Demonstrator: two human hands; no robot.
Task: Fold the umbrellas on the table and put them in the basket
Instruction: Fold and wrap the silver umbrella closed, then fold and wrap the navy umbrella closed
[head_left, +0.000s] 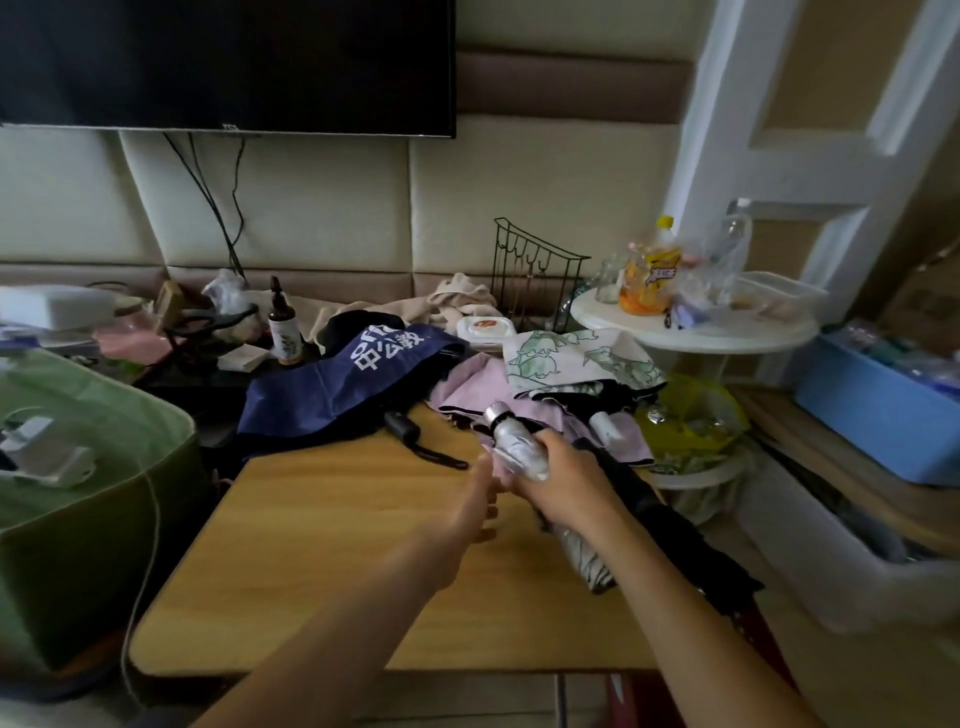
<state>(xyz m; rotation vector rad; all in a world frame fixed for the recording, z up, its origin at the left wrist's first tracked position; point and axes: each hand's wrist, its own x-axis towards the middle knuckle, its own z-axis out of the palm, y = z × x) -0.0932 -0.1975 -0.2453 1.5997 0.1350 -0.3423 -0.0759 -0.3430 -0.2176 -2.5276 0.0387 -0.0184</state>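
Right hand (558, 480) grips the silver umbrella (519, 449) round its bundled canopy, handle end pointing up and away, tip end hanging below the wrist toward the table's right edge. Held clear of the table (322, 561), likely so the folds can be wrapped tight. Left hand (480, 499) reaches in just beside it, fingertips at the fabric near the right thumb; I cannot tell if it pinches anything, the fingers look loosely extended. Judged step: rolling or strapping this one shut.

A black umbrella (654, 506) lies under the right forearm, sticking out past the right table edge. Navy umbrella (337, 387) is spread loose at the back left, its black handle (402, 428) and strap on the wood. Pink (478, 389) and leaf-print (571, 358) canopies are piled at the back right, still unfolded.

Green basket (98, 483) sits left of the table, top open, white items inside. Near half of the tabletop is bare, so there's room to swing left; the right side is tight against a white bin (810, 551).
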